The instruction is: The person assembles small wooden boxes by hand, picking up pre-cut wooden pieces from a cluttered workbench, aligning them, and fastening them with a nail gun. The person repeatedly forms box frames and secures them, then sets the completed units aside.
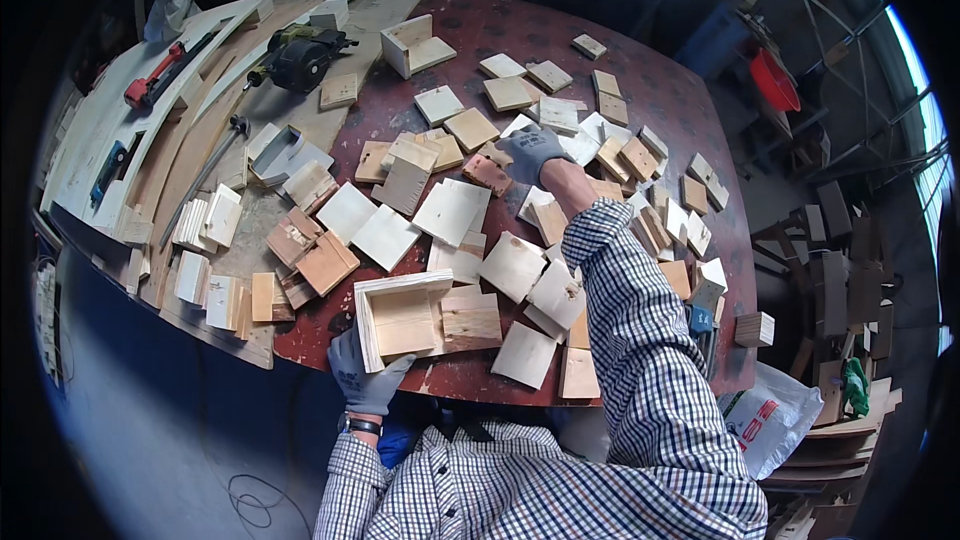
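Observation:
At the table's near edge my left hand (362, 377), in a grey glove, grips the corner of a partly built wooden box (372, 325). Its thumb lies along the near side and its fingers wrap the left wall. My right hand (532, 152), gloved the same way, reaches far out over the scattered pieces. Its fingers are closed at the end of a reddish-brown wooden block (487, 174); the glove partly hides the contact. Pale square boards (451, 210) lie in front of that hand, and a brown-grained block (471, 321) sits against the box's right side.
A dark red tabletop (590, 35) carries many loose wooden pieces. To the left are a black-green power tool (299, 58), a hammer (238, 126), a red-handled tool (155, 77) and long planks (205, 70). An L-shaped wooden assembly (410, 47) stands at the back. Offcuts (835, 280) are piled at right.

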{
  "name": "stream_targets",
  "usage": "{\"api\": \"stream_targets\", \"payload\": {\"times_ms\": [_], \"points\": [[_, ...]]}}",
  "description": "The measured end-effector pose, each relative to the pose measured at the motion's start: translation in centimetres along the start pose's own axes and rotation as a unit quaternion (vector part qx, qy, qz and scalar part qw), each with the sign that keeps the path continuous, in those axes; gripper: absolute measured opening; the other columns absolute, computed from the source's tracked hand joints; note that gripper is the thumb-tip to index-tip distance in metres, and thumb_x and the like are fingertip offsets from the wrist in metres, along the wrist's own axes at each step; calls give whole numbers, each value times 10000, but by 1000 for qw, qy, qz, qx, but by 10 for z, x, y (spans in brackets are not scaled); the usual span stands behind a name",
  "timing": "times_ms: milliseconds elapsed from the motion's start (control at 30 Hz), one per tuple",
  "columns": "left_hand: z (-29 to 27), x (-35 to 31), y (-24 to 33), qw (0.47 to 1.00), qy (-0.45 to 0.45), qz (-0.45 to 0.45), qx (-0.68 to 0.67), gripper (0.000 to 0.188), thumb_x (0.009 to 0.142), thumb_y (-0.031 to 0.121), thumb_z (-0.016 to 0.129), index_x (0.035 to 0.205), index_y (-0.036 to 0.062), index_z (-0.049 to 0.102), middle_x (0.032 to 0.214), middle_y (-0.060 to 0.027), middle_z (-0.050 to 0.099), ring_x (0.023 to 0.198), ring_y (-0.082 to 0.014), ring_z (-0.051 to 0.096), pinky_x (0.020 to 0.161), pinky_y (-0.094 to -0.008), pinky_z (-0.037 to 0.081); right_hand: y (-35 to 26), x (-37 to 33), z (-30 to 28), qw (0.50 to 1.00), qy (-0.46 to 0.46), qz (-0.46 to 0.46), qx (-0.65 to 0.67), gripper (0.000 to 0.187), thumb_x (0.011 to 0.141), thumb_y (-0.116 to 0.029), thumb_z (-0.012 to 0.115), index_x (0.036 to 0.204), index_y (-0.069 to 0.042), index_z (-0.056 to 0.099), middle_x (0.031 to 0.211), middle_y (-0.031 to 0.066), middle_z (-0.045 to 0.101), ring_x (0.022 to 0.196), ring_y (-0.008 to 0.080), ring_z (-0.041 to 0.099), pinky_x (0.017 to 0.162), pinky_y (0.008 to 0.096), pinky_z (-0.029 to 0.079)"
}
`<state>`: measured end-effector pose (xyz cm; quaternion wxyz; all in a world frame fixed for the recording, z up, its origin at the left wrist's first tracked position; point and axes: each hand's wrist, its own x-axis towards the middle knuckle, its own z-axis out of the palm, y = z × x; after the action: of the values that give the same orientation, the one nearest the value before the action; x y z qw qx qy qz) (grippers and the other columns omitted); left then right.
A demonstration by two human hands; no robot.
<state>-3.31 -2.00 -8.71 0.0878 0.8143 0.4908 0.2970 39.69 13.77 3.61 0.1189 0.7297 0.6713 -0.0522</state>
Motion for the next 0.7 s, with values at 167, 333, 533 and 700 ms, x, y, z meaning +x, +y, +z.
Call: {"api": "stream_targets", "payload": {"times_ms": [167,333,533,700], "points": [[-1,-5,-3,1000,-4,-20,-6,912,663,708,830,1274,57,644,1132,-128,651,1038,-370,569,903,-517,461,-12,1,22,994,-36,-74,-75,696,815,-387,787,1448,-176,589,1516,96,552,1480,331,413,1215,484,327],[-5,-2,0,1000,-5,-10,-3,952,650,662,861,1350,66,615,1147,-118,657,1030,-354,582,903,-508,459,-1,-8,14,992,-12,-116,-52,824,697,-498,870,1395,-147,610,1465,104,578,1460,328,427,1260,503,251],[-3,-1,-2,1000,-18,-15,8,988,642,644,875,1392,66,595,1162,-111,665,1024,-336,591,901,-499,459,0,-16,22,993,49,-103,-19,718,754,-496,824,1319,-93,642,1447,117,596,1457,326,438,1291,476,214],[-2,-1,-4,1000,-15,-16,5,998,650,636,875,1412,62,584,1167,-116,663,1051,-332,594,929,-499,455,5,-22,41,974,153,-168,-12,391,940,-384,634,1146,-55,681,1203,156,708,1300,316,581,1244,449,310]]}}
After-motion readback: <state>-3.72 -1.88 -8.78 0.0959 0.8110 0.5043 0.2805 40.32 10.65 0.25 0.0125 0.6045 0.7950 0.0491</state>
